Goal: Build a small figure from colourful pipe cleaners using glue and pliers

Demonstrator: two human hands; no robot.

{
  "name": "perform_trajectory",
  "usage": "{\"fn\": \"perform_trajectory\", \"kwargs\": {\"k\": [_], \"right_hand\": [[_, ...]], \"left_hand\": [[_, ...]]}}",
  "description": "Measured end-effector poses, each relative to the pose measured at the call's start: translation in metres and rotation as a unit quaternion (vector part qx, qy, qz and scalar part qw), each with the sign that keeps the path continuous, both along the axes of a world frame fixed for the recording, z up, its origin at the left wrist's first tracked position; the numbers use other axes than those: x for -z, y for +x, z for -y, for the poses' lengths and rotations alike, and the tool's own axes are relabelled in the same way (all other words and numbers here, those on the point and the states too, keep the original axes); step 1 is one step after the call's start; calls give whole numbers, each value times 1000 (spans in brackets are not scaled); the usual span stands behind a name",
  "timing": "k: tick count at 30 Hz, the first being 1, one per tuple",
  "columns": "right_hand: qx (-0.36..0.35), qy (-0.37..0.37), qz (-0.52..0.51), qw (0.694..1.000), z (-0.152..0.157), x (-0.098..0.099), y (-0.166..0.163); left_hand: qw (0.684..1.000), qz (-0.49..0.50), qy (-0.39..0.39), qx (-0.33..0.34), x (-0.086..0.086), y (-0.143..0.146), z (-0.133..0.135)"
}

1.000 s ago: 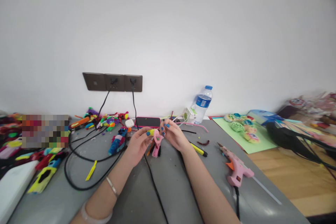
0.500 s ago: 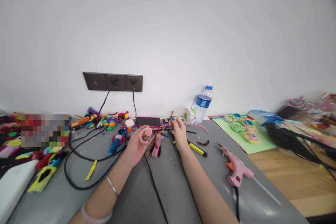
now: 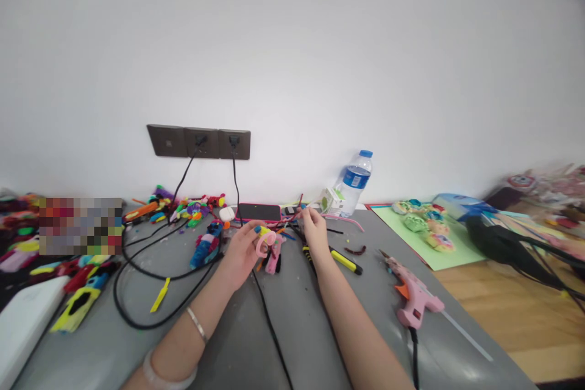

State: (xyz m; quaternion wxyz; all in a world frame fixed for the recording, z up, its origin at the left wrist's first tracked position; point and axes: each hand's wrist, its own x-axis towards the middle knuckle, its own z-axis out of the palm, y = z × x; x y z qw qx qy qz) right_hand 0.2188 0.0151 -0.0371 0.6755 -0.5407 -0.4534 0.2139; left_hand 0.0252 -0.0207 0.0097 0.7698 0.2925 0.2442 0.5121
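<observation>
My left hand (image 3: 242, 251) is closed around a small pink ring-shaped craft piece with a yellow bit (image 3: 264, 241), held just above the grey table (image 3: 237, 347). My right hand (image 3: 314, 228) reaches further back, its fingers pinched on thin dark and red pipe-cleaner strands (image 3: 295, 219) lying in a loose bunch. A pink fuzzy piece (image 3: 274, 259) rests on the table between the two hands. A black cable (image 3: 269, 329) runs from there toward me.
A pink glue gun (image 3: 414, 295) lies to the right, a yellow-black cutter (image 3: 345, 261) near my right wrist. A pink phone (image 3: 258, 212), a water bottle (image 3: 354, 183) and wall sockets (image 3: 198, 142) stand behind. Colourful craft pieces (image 3: 187, 207) and looping black cables (image 3: 137, 274) fill the left; green paper with flowers (image 3: 423, 225) lies right.
My right hand let go of the pink piece and reached back to the pipe-cleaner strands. My left hand kept the pink ring and shifted slightly right.
</observation>
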Motion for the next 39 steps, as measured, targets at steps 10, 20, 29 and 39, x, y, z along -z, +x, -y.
{"fn": "perform_trajectory", "kwargs": {"k": [10, 20, 29, 39], "right_hand": [[-19, 31, -106, 994, -3, 1, 1], [-2, 42, -133, 990, -4, 0, 0], [-35, 26, -205, 978, 3, -12, -7], [-26, 41, -194, 980, 5, -12, -6]], "left_hand": [[958, -192, 196, 85, 14, 2, 8], [767, -398, 481, 147, 23, 2, 15], [703, -452, 525, 159, 11, -6, 11], [713, -450, 508, 177, 7, -7, 10]]}}
